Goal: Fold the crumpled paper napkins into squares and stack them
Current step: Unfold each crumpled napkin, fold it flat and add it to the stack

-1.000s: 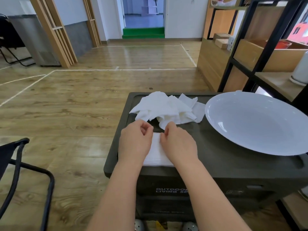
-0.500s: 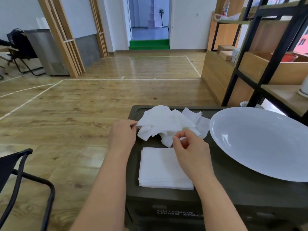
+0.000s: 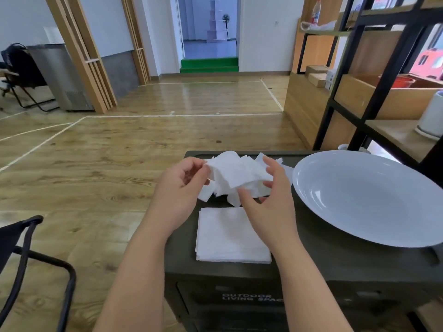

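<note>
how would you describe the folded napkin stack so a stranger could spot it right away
Find the dark box holding the big white plate. The folded napkin stack lies left of the plate, at the near edge. Unlike the crumpled napkins behind it, it is flat and square.

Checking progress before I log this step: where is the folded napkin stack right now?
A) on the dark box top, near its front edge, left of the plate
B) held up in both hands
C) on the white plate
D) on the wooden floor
A: the folded napkin stack lies flat on the dark box, beside the empty white plate, while both hands work the crumpled napkins behind it.
</note>
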Available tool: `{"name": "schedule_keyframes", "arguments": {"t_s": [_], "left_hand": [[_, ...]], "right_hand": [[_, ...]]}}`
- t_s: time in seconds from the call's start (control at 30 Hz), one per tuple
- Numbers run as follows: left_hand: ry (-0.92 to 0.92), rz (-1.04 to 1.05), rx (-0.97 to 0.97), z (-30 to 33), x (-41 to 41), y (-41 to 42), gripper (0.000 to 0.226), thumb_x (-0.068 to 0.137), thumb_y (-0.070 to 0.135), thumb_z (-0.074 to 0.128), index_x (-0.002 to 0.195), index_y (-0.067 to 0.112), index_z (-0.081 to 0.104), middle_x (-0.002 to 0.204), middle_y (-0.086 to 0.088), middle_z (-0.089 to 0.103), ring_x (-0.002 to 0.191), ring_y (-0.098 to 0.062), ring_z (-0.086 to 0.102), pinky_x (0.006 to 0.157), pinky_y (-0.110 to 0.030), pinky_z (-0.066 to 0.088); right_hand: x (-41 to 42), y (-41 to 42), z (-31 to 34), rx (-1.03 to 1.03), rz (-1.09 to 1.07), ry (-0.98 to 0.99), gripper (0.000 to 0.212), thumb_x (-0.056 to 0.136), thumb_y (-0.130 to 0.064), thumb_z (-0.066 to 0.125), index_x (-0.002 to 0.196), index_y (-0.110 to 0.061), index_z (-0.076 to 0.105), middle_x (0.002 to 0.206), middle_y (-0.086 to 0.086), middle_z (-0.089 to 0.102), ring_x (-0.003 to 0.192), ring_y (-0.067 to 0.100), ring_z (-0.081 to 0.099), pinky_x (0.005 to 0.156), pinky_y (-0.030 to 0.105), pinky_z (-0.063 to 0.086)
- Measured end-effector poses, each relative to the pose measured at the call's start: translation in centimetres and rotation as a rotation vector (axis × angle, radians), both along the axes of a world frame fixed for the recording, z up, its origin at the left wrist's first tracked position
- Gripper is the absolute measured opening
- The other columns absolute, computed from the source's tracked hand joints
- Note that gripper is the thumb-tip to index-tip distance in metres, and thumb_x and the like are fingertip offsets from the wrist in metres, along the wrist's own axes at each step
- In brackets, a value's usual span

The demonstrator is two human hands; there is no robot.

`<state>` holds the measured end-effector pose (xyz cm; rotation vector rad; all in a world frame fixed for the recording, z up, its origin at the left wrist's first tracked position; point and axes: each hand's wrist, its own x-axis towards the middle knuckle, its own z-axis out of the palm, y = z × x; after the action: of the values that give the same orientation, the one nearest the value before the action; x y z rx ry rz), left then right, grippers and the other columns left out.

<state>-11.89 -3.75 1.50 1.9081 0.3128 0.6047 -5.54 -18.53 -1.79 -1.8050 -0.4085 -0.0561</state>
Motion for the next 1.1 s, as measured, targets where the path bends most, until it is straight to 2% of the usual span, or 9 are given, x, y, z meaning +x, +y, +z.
{"name": "schedule_keyframes", "arguments": {"t_s": [0.07, 0.13, 0.23, 0.33, 0.47, 0.63, 0.83, 0.93, 1.1], "left_hand": [[0.003, -0.101, -0.162, 0.4, -0.9, -0.4, 0.020, 0.098, 0.018, 0.049, 0.092, 0.020, 0.068, 0.091, 0.003, 0.072, 0.085, -0.011, 0.063, 0.082, -0.030, 0.049], [0.026, -0.115, -0.305, 0.4, -1.4, -0.4, 0.024, 0.098, 0.017, 0.047, 0.094, 0.020, 0.070, 0.096, -0.002, 0.073, 0.090, -0.016, 0.062, 0.086, -0.035, 0.049], [0.158, -0.055, -0.268, 0.1, -1.8, -0.3, 0.025, 0.097, 0.018, 0.047, 0.093, 0.019, 0.072, 0.087, -0.001, 0.073, 0.076, -0.006, 0.060, 0.079, -0.027, 0.048], [0.235, -0.053, -0.217, -0.2, -2.0, -0.6, 0.014, 0.095, 0.021, 0.055, 0.095, 0.019, 0.069, 0.077, 0.012, 0.072, 0.065, 0.006, 0.060, 0.069, -0.017, 0.044], [0.218, -0.147, -0.178, -0.3, -2.0, -0.7, 0.024, 0.092, 0.020, 0.060, 0.115, 0.029, 0.063, 0.101, 0.015, 0.073, 0.095, -0.007, 0.068, 0.088, -0.029, 0.051], [0.173, -0.045, -0.342, -0.4, -1.5, -1.1, 0.016, 0.095, 0.020, 0.057, 0.096, 0.023, 0.073, 0.090, 0.007, 0.076, 0.085, -0.010, 0.071, 0.081, -0.030, 0.052], [0.353, 0.098, -0.357, -1.7, -1.1, -0.2, 0.038, 0.093, 0.036, 0.056, 0.088, 0.002, 0.070, 0.089, -0.006, 0.072, 0.083, -0.023, 0.060, 0.079, -0.033, 0.042], [0.413, 0.110, -0.288, -1.9, -1.1, -0.1, 0.044, 0.093, 0.037, 0.055, 0.092, -0.005, 0.066, 0.087, -0.006, 0.067, 0.079, -0.023, 0.057, 0.075, -0.034, 0.040], [0.575, 0.095, -0.147, -1.9, -1.2, -1.1, 0.040, 0.094, 0.033, 0.054, 0.063, 0.009, 0.048, 0.052, -0.002, 0.045, 0.047, -0.016, 0.037, 0.053, -0.024, 0.029]], "right_hand": [[0.1, -0.2, 0.1, 0.029, 0.027, -0.034, 0.063, 0.083, -0.031, 0.071, 0.134, -0.042, 0.037, 0.135, -0.020, 0.041, 0.123, 0.001, 0.040, 0.101, 0.029, 0.042], [0.0, -0.6, 0.2, 0.083, 0.058, -0.040, 0.037, 0.087, -0.026, 0.067, 0.118, -0.041, 0.053, 0.121, -0.023, 0.050, 0.114, -0.001, 0.047, 0.094, 0.025, 0.048], [-0.2, -1.5, 0.8, 0.222, 0.124, 0.073, 0.017, 0.090, -0.023, 0.062, 0.095, -0.039, 0.066, 0.096, -0.019, 0.067, 0.090, 0.003, 0.062, 0.068, 0.016, 0.052], [-0.3, -2.2, 1.3, 0.265, 0.216, 0.258, 0.013, 0.089, -0.028, 0.063, 0.099, -0.035, 0.066, 0.096, -0.015, 0.072, 0.091, 0.006, 0.068, 0.079, 0.030, 0.057], [0.1, -2.4, 0.9, 0.190, 0.230, 0.417, 0.034, 0.087, -0.035, 0.063, 0.119, -0.025, 0.060, 0.112, -0.004, 0.067, 0.102, 0.015, 0.064, 0.088, 0.037, 0.055], [0.4, -2.4, 0.5, 0.183, 0.354, 0.525, 0.098, 0.047, -0.075, 0.073, 0.131, -0.030, 0.052, 0.126, -0.005, 0.061, 0.115, 0.021, 0.058, 0.093, 0.047, 0.052], [0.8, -2.0, 0.4, 0.118, 0.215, 0.501, 0.013, 0.086, -0.033, 0.066, 0.098, -0.029, 0.069, 0.109, -0.004, 0.064, 0.105, 0.017, 0.060, 0.084, 0.035, 0.055], [0.6, -1.7, -0.1, 0.042, 0.143, 0.398, 0.010, 0.093, -0.028, 0.059, 0.098, -0.029, 0.067, 0.100, -0.011, 0.063, 0.098, 0.008, 0.056, 0.075, 0.023, 0.047], [0.5, -0.9, -0.5, 0.040, 0.018, 0.258, 0.014, 0.092, -0.024, 0.057, 0.102, -0.031, 0.065, 0.097, -0.015, 0.059, 0.092, 0.001, 0.053, 0.071, 0.018, 0.041]]}}
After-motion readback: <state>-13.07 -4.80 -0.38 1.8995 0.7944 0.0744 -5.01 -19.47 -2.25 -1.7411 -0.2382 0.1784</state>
